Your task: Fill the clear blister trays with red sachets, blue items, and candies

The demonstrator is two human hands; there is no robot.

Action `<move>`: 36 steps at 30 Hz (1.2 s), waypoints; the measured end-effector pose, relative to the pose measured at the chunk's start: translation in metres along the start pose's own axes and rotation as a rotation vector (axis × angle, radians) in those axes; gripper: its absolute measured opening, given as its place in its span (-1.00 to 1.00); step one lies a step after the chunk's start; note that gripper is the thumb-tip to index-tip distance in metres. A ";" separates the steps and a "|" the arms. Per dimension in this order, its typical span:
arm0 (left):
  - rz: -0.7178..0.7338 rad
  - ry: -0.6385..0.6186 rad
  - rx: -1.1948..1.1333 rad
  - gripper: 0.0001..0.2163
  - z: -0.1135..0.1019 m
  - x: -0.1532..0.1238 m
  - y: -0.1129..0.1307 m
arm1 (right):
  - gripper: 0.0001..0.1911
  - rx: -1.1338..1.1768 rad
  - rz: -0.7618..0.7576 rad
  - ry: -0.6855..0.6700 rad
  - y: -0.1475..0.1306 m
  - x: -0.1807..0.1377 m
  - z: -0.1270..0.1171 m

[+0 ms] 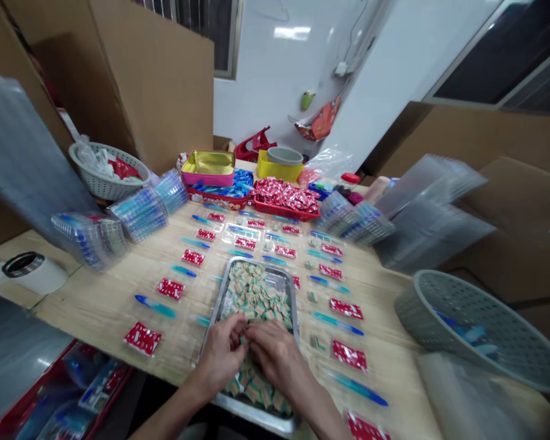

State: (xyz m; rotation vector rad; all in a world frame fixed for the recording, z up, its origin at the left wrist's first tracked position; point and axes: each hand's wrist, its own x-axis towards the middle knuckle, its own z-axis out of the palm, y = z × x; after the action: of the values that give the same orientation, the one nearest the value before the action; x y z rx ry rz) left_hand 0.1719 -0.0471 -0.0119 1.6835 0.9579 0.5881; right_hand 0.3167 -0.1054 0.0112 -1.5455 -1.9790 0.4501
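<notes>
**Hands in a tray of small packets at a packing table**

Cardboard panels and a white wall enclose a pale wooden table (pixel 96 305) crowded with containers. At the near edge stands a metal tray (pixel 285 278) filled with small tan, green-striped packets (pixel 256 293). Both hands rest inside its near end, side by side and touching. The left hand (pixel 222 354) is curled with fingertips pinched together on packets in the heap; the right hand (pixel 275 354) is likewise bent over the pile, fingers closed on packets, though which packet each grips cannot be told.

On either side of the tray, clear sleeves lie in rows on the table, each showing a red-and-white sachet (pixel 171 288) and a blue-green pen-like item (pixel 156 305); some on the right also hold a tan packet.

At the far edge, a red tray (pixel 279 211) is heaped with red sachets, and a neighbouring red tray (pixel 217 195) holds blue items. A pink box with a yellow interior (pixel 208 168) sits on the latter. A yellow container (pixel 275 168) carries a grey bowl (pixel 284 156). Stacks of clear moulded trays (pixel 140 214) stand left and right of these.

Far left, a white perforated basket (pixel 107 174) holds crumpled plastic and something red. Near right, a grey perforated basket (pixel 476 330) tilts toward the camera with blue items inside. A roll of tape (pixel 25 266) lies at the left edge.
</notes>
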 end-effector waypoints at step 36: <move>-0.159 -0.012 -0.462 -0.74 -0.017 0.016 -0.051 | -0.81 -0.566 0.211 -0.240 0.138 0.270 0.044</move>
State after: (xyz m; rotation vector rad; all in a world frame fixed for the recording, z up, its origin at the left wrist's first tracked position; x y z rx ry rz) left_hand 0.1526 -0.0190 -0.0557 1.1887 0.8591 0.6352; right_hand 0.3510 0.1947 -0.0399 -2.1456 -2.2625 0.1632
